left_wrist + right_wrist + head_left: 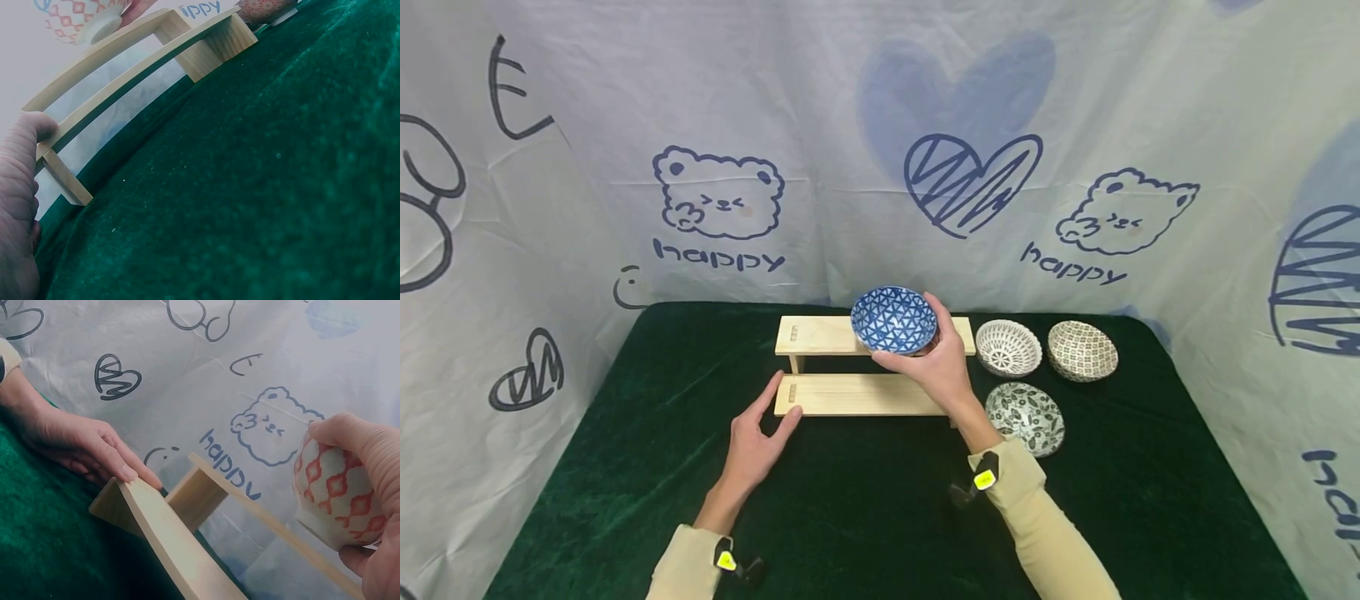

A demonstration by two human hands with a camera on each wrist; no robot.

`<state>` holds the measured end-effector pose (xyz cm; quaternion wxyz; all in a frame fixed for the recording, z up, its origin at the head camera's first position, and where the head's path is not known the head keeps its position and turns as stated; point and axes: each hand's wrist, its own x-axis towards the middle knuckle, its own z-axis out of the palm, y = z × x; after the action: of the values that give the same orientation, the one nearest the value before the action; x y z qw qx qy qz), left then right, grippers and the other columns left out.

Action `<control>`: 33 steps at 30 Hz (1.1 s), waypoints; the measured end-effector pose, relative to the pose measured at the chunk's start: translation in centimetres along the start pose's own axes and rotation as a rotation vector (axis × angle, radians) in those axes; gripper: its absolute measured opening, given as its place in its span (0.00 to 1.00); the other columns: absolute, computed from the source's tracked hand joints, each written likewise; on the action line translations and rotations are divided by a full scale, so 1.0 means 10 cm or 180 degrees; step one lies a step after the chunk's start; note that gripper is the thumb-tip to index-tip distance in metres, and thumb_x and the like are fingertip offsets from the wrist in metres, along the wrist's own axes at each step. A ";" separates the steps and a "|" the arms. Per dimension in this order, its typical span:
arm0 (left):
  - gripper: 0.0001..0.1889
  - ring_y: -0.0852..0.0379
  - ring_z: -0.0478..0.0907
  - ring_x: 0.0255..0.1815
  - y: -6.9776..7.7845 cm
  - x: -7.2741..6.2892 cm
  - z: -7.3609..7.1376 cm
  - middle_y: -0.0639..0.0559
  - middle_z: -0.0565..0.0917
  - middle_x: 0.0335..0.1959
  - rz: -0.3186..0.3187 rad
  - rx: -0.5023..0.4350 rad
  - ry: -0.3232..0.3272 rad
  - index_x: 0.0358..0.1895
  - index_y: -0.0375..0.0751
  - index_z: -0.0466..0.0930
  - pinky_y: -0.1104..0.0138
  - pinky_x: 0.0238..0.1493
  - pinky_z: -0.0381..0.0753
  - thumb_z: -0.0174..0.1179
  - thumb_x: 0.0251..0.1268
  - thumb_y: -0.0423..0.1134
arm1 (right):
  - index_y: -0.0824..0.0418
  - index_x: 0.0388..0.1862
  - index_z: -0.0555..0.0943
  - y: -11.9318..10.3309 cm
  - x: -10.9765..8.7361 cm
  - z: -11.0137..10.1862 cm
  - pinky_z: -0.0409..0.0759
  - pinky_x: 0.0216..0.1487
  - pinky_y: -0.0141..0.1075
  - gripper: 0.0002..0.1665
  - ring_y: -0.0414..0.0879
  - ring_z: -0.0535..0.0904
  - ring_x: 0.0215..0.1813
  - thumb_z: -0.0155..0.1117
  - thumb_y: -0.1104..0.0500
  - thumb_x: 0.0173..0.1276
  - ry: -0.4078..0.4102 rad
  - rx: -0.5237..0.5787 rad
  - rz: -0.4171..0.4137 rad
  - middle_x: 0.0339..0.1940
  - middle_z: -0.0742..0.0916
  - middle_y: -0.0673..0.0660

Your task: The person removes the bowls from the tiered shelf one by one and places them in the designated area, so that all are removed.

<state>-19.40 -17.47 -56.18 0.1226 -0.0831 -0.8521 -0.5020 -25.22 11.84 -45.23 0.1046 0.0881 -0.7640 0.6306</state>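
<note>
A two-step wooden rack (pixel 857 396) stands on the green cloth. My left hand (pixel 751 446) grips the left end of its lower step; in the left wrist view the thumb (pixel 39 125) lies over the board's edge. With thumb and fingers at its sides, my right hand (pixel 942 371) holds a bowl (pixel 893 320) over the right half of the upper step (pixel 816 335). Blue triangles cover the bowl's inside, while its outer wall (pixel 337 494) is white with red diamond shapes. The bowl tilts so its inside faces the head camera.
Right of the rack sit a white ribbed-pattern bowl (pixel 1009 348), a brown-checked bowl (pixel 1082 351) and, nearer, a leaf-patterned bowl (pixel 1025 418). Green velvet cloth (pixel 865 517) covers the table. A pale curtain (pixel 850 125) with drawings hangs behind and at both sides.
</note>
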 end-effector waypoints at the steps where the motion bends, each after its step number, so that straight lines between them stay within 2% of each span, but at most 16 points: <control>1: 0.37 0.44 0.66 0.79 -0.01 0.00 0.00 0.47 0.68 0.80 0.0002 0.0007 -0.0001 0.81 0.40 0.63 0.42 0.77 0.65 0.65 0.75 0.47 | 0.61 0.83 0.59 0.01 -0.01 -0.01 0.76 0.72 0.49 0.67 0.59 0.74 0.73 0.88 0.58 0.49 0.0002 0.0006 -0.0007 0.78 0.71 0.63; 7: 0.36 0.45 0.66 0.79 -0.01 -0.01 0.00 0.48 0.68 0.80 -0.0008 -0.0011 -0.0009 0.81 0.41 0.63 0.42 0.78 0.64 0.65 0.75 0.47 | 0.60 0.83 0.59 0.02 -0.05 -0.07 0.75 0.72 0.47 0.67 0.58 0.74 0.73 0.89 0.60 0.48 0.0023 0.0033 0.0007 0.78 0.71 0.63; 13: 0.37 0.45 0.65 0.80 -0.01 -0.01 -0.01 0.48 0.67 0.80 -0.0026 -0.0011 -0.0018 0.81 0.41 0.63 0.42 0.78 0.64 0.65 0.75 0.48 | 0.57 0.83 0.59 0.03 -0.08 -0.13 0.76 0.72 0.46 0.66 0.58 0.74 0.73 0.89 0.58 0.49 0.0033 0.0043 0.0020 0.78 0.70 0.62; 25: 0.37 0.45 0.66 0.80 0.01 0.00 -0.01 0.47 0.68 0.80 0.0002 -0.0018 -0.0003 0.81 0.40 0.63 0.43 0.78 0.64 0.65 0.75 0.47 | 0.61 0.83 0.59 0.09 -0.10 -0.30 0.73 0.75 0.48 0.67 0.58 0.71 0.75 0.89 0.60 0.49 0.0135 0.0045 -0.0022 0.78 0.70 0.62; 33: 0.36 0.45 0.66 0.79 0.02 -0.01 -0.01 0.47 0.68 0.80 0.0026 -0.0010 0.0003 0.81 0.39 0.63 0.42 0.77 0.64 0.65 0.75 0.47 | 0.57 0.84 0.58 0.09 -0.15 -0.42 0.72 0.75 0.47 0.66 0.58 0.69 0.77 0.88 0.59 0.51 0.0185 -0.0002 0.0044 0.79 0.68 0.62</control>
<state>-19.29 -17.45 -56.04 0.1249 -0.0866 -0.8509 -0.5028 -23.85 16.13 -45.69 0.1225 0.0643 -0.7614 0.6333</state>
